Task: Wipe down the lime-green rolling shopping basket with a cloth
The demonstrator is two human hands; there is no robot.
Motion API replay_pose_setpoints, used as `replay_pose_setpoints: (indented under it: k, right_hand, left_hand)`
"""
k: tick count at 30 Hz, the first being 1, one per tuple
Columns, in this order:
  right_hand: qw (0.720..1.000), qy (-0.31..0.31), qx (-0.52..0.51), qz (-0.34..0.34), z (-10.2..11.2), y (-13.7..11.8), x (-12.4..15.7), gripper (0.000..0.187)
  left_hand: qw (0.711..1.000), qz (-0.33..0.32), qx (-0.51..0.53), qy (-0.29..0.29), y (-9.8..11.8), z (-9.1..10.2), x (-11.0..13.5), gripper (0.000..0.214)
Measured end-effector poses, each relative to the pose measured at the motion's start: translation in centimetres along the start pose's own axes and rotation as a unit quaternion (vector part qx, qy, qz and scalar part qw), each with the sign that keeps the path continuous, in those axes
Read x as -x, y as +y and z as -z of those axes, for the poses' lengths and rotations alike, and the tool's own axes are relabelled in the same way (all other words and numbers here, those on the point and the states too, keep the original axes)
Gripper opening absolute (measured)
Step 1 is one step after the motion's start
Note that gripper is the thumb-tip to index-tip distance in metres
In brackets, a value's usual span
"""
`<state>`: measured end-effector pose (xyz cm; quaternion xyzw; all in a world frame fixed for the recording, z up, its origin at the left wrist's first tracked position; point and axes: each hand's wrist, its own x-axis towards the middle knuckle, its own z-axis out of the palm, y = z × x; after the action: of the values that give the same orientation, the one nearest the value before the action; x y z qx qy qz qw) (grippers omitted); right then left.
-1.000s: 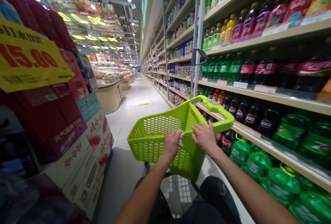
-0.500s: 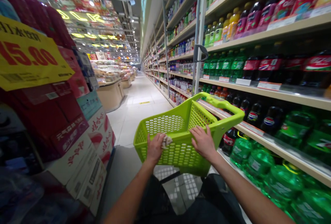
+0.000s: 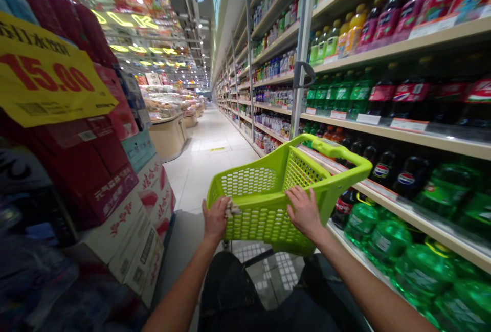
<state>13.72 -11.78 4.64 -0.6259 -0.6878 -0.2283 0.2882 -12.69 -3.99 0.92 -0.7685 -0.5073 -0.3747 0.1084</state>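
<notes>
A lime-green shopping cart (image 3: 255,222) with a perforated plastic basket stands side-on in front of me, its handle toward the shelves at right. My left hand (image 3: 215,218) is closed on a crumpled pale cloth (image 3: 232,208) at the near rim, close to the basket's front corner. Farther right along the same rim, my right hand (image 3: 304,212) grips the edge, its fingers hooked over the top. The visible part of the basket's inside holds no goods. My knees are close below the cart.
Shelves of soft-drink bottles (image 3: 383,224) run along the right side. Stacked drink cartons (image 3: 141,240) and a yellow price sign (image 3: 49,73) stand close at left. A tiled aisle (image 3: 209,140) stretches ahead past rounded display counters (image 3: 164,137).
My left hand has slid leftward along the near rim with the cloth, toward the front corner. My right hand keeps its place on the rim. The view has shifted slightly.
</notes>
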Motion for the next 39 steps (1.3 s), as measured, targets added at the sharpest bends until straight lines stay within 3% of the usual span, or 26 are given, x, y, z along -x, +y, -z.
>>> replay_pose_setpoints:
  k: [2, 4, 9, 11, 17, 22, 26, 28, 31, 35, 39]
  right_hand:
    - [1.0, 0.006, -0.001, -0.005, -0.1, 0.0, 0.0, 0.035]
    - [1.0, 0.014, 0.001, -0.024, -0.3, -0.3, 0.0, 0.034]
    - [0.999, 0.015, 0.001, -0.031, -0.3, -0.5, -0.1, 0.034]
    - [1.0, 0.014, 0.001, -0.017, -0.2, -0.1, 0.0, 0.035]
    - [0.999, 0.031, 0.004, -0.022, -0.3, 0.0, 0.2, 0.033]
    - [0.998, 0.03, 0.022, -0.041, -0.4, -0.1, 0.2, 0.033]
    - [0.998, 0.023, 0.036, -0.041, -0.2, 0.2, 0.2, 0.03]
    - [1.0, -0.004, 0.014, -0.009, -0.6, -0.9, -0.3, 0.03]
    - [0.992, -0.065, -0.065, 0.088, -2.0, -5.1, -1.5, 0.038]
    - [0.977, -0.103, -0.119, 0.14, -4.1, -11.9, -2.6, 0.047]
    - [0.979, -0.089, -0.115, 0.143, -6.3, -14.5, -3.2, 0.036]
  left_hand:
    - [0.997, 0.07, -0.019, 0.017, -1.7, 0.6, 0.3, 0.035]
    - [0.995, 0.097, -0.017, 0.022, -2.1, 0.7, 0.5, 0.034]
    - [1.0, -0.01, 0.026, -0.002, 1.1, -0.7, 0.2, 0.043]
    - [0.999, -0.032, 0.029, -0.005, 1.1, -0.7, 0.1, 0.045]
    - [0.998, 0.058, 0.002, 0.03, -1.9, -0.1, 0.8, 0.04]
    - [0.998, -0.009, 0.054, 0.013, 1.3, -2.0, 0.8, 0.05]
    - [0.995, 0.003, 0.09, -0.035, 4.2, -2.1, 0.4, 0.051]
    - [0.992, 0.016, 0.102, -0.078, 4.9, -1.6, 0.1, 0.055]
    - [0.983, 0.01, 0.11, -0.144, 4.8, -0.3, -0.4, 0.066]
    - [0.969, 0.039, 0.088, -0.228, 2.4, 1.7, 0.1, 0.068]
    - [0.962, 0.05, 0.087, -0.256, -0.2, 2.6, 1.5, 0.07]
